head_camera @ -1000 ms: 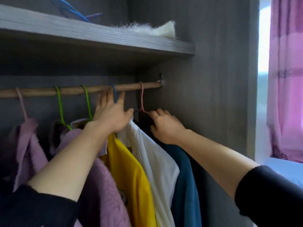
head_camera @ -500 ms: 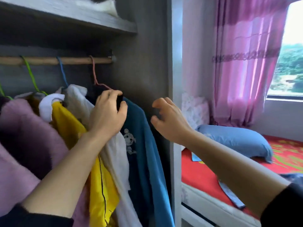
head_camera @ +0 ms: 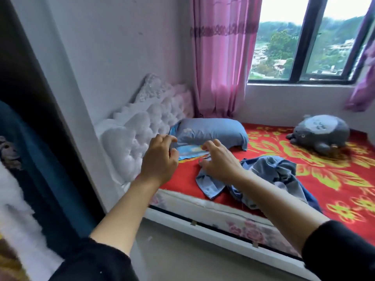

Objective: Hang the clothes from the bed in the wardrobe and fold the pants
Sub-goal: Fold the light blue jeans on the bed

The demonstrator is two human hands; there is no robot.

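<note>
A crumpled heap of blue clothes (head_camera: pixel 272 175) lies on the bed (head_camera: pixel 334 191), near its front edge and a little in from the headboard end. Most of the cloth is pale, washed-out blue and bunched into folds. One flat piece spreads toward the mattress edge on the left, and a darker navy piece trails off at the lower right. Which garment is which cannot be told.

Both bare forearms reach out over the bed edge, with black sleeves pushed up. The left hand (head_camera: pixel 160 159) hangs in the air before the headboard (head_camera: pixel 140 128), its grip loose and holding nothing. The right hand (head_camera: pixel 219 161) is over the left end of the heap, fingers spread and bent, its grip wide and also holding nothing. Whether it touches the cloth is unclear.

Behind the hands, a blue pillow (head_camera: pixel 215 131) lies against the white tufted headboard. A grey plush toy (head_camera: pixel 322 134) sits far back on the red flowered cover, under the window (head_camera: pixel 304 43) with its pink curtain (head_camera: pixel 219 57). At the left edge is the wardrobe (head_camera: pixel 38 94), where a teal garment (head_camera: pixel 38 169) and a white garment (head_camera: pixel 14 211) hang.
</note>
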